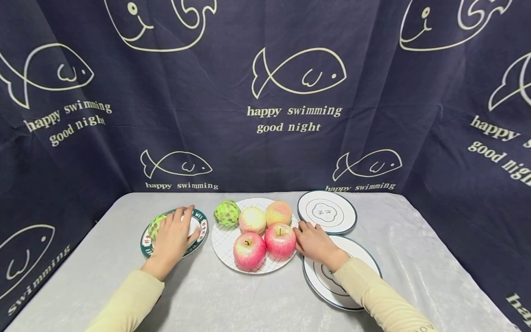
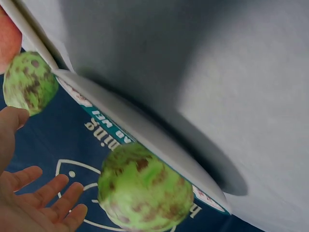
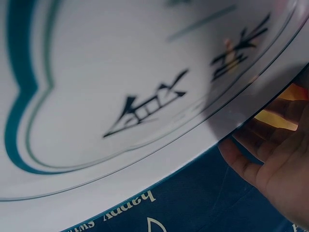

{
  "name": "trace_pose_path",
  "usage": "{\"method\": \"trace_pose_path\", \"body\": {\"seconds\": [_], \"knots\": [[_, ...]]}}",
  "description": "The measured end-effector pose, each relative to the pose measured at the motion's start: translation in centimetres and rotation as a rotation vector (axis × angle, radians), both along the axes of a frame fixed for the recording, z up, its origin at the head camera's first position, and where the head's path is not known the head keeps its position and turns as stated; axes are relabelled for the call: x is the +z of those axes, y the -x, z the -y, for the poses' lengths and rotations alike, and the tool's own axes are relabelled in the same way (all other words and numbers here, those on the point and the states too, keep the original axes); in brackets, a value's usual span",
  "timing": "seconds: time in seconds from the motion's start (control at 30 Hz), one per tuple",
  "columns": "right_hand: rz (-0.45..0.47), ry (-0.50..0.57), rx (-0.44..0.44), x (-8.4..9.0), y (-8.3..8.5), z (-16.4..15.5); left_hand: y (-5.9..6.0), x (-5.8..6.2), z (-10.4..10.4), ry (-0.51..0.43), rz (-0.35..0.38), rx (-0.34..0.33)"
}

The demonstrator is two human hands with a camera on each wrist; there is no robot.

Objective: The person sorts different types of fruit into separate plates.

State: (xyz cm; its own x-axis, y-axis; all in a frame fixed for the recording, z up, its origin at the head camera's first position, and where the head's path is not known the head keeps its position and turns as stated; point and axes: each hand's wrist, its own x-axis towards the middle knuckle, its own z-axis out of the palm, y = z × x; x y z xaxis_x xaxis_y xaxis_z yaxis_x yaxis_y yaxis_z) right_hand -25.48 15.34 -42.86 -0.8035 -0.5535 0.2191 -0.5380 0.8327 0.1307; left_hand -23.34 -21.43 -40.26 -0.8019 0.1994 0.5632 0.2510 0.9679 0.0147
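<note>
My left hand (image 1: 174, 233) is over a small green-rimmed plate (image 1: 202, 229), beside a green custard apple (image 1: 155, 226) with brown patches. In the left wrist view its fingers (image 2: 55, 186) are spread apart from the fruit. My right hand (image 1: 313, 240) is at the right edge of a white grid-patterned plate (image 1: 221, 249), fingertips right at a red apple (image 1: 280, 240). A second red apple (image 1: 249, 250), two peaches (image 1: 252, 220) and another custard apple (image 1: 227, 213) also lie on that plate. The right wrist view shows the fingers (image 3: 241, 162) beyond a plate's rim.
Two white plates with dark rims are at the right: one farther back (image 1: 346, 214), one nearer (image 1: 315, 281) under my right forearm. All stand on a grey cloth-covered table (image 1: 232, 304). Dark blue fish-print curtains (image 1: 290, 161) enclose the back and sides.
</note>
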Motion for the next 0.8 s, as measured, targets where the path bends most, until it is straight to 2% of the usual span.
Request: {"method": "trace_pose_path", "body": {"seconds": [0.1, 0.4, 0.53, 0.8], "knots": [[-0.001, 0.002, 0.002, -0.1, 0.0, 0.0, 0.0, -0.2, -0.6, 0.001, 0.019, -0.012], [0.003, -0.009, -0.001, -0.2, 0.1, 0.1, 0.4, -0.9, -2.1, 0.032, 0.017, -0.049], [-0.001, -0.008, -0.002, -0.2, 0.0, 0.1, 0.8, -1.3, -2.6, 0.036, 0.035, -0.039], [-0.01, 0.003, 0.002, 0.0, -0.1, 0.0, 1.5, -1.3, -3.3, 0.014, 0.054, -0.04]]}}
